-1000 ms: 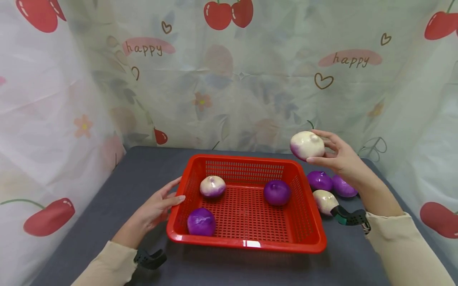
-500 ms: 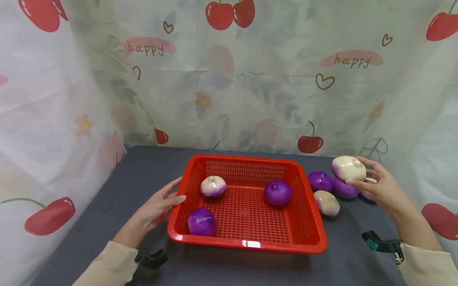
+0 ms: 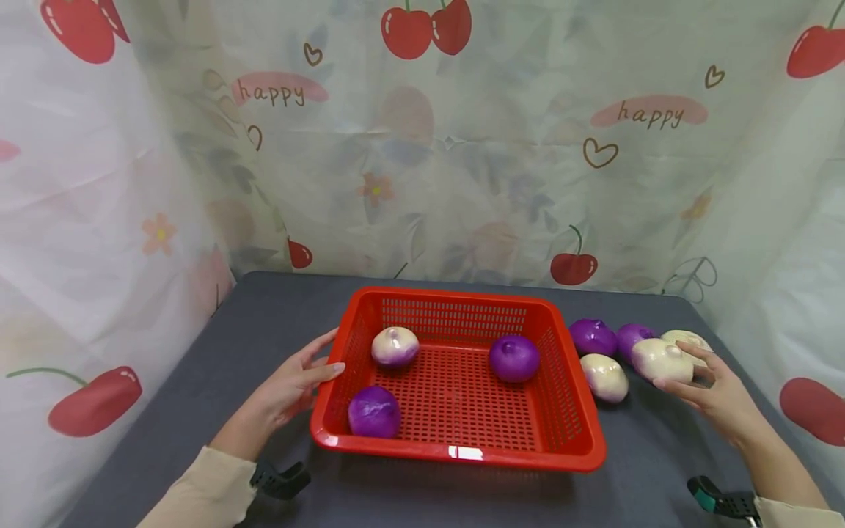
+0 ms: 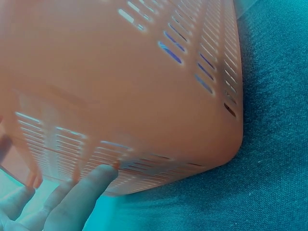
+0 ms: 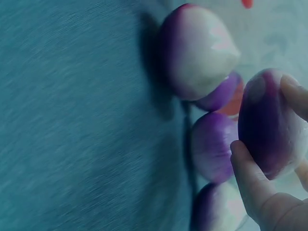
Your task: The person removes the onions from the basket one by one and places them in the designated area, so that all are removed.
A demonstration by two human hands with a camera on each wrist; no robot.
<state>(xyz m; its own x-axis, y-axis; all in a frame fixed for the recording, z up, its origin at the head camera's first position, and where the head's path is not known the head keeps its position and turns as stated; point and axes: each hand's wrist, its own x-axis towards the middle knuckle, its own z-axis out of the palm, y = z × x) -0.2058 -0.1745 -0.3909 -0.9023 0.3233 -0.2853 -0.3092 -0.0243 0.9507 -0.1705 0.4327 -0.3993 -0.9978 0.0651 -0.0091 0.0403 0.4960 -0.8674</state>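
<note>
My right hand [image 3: 716,396] holds a glossy white-and-purple turnip [image 3: 662,360] between thumb and fingers. In the right wrist view the same turnip [image 5: 269,126] shows its purple side and seems to hang above the table. My left hand [image 3: 290,385] grips the left side of the red plastic basket [image 3: 455,455], thumb over the rim; its fingers [image 4: 82,192] touch the slotted outer wall in the left wrist view. Inside the basket lie a white-and-purple turnip [image 3: 394,347], a purple onion-like ball [image 3: 374,412] at the near left and another purple one [image 3: 514,358] at the right.
Right of the basket, on the dark table [image 3: 290,301], lie two purple balls, one farther left [image 3: 593,337] and one partly hidden [image 3: 631,339]. A white turnip [image 3: 605,378] sits by the basket wall; another [image 3: 688,340] is behind the held one. A printed curtain [image 3: 449,183] stands behind.
My right hand has carried the turnip from above the basket's back right corner rightward and down, close to the group on the table. The left hand and basket stay in place.
</note>
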